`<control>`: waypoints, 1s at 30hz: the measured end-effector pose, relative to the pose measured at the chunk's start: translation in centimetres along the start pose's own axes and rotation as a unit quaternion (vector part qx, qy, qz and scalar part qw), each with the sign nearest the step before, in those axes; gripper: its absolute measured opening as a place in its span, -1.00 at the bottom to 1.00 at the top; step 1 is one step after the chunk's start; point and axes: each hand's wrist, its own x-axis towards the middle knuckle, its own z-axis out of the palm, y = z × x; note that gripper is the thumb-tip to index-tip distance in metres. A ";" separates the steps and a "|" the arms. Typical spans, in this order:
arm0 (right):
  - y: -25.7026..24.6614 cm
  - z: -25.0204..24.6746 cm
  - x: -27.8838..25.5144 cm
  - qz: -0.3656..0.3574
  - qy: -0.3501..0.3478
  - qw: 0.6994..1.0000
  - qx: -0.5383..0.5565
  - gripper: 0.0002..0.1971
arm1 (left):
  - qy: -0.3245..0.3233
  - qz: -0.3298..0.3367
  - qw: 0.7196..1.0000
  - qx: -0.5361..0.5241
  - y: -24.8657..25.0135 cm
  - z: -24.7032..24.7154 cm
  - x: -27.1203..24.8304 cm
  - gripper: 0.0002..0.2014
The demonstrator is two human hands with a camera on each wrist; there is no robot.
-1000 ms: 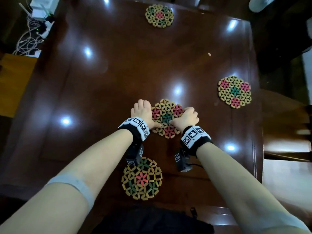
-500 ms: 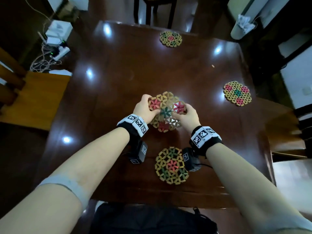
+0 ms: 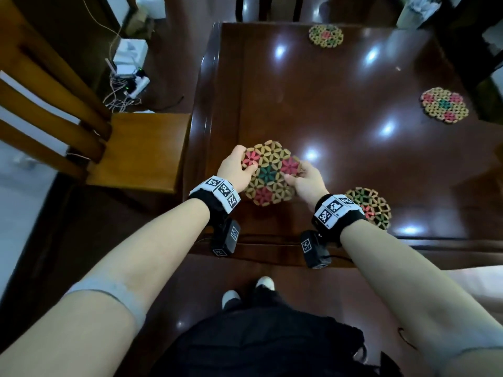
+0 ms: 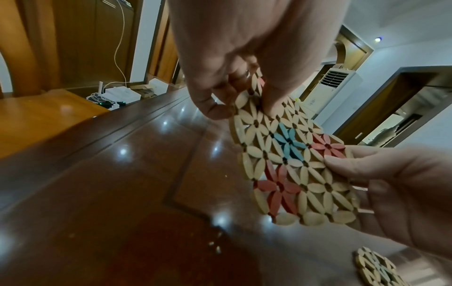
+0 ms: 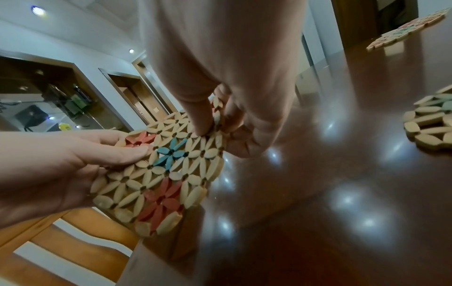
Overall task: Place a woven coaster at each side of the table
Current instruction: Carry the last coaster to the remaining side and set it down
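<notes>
I hold a woven coaster [image 3: 269,172] of pale petals with pink and teal flowers, tilted just above the dark wooden table [image 3: 340,126], near its left edge. My left hand [image 3: 239,165] pinches its left rim and my right hand [image 3: 302,176] pinches its right rim. In the left wrist view the coaster [image 4: 291,154] hangs clear of the tabletop. The right wrist view shows a thumb on top of the coaster [image 5: 171,170]. Three more coasters lie flat: one at the far side [image 3: 325,35], one at the right side [image 3: 444,104], one at the near side [image 3: 373,205].
A wooden chair [image 3: 130,148] stands against the table's left edge [image 3: 209,104]. White boxes and tangled cables [image 3: 128,77] lie on the floor beyond it. My feet [image 3: 247,292] are at the near edge.
Both hands lifted the coaster off the middle of the table and carried it left toward the chair side. My view turned left with it.
</notes>
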 end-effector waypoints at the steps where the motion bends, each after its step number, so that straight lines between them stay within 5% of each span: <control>1: 0.2 0.4 -0.2 0.010 -0.002 1.000 -0.002 -0.76 | -0.007 -0.004 1.000 0.005 -0.5 -0.1 0.0 -0.63; 8: 0.3 1.8 1.3 0.055 -0.060 0.994 -0.067 -0.82 | -0.012 -0.049 0.998 0.036 -3.1 -1.2 0.6 -0.57; 18: -1.4 7.6 4.0 0.103 0.008 0.995 -0.008 -0.72 | -0.053 -0.036 0.996 0.068 -6.5 -5.3 8.7 -0.55; 30: -3.8 18.1 4.6 0.193 0.123 0.958 0.170 -0.58 | -0.233 0.007 0.971 0.061 -11.2 -11.9 19.1 -0.42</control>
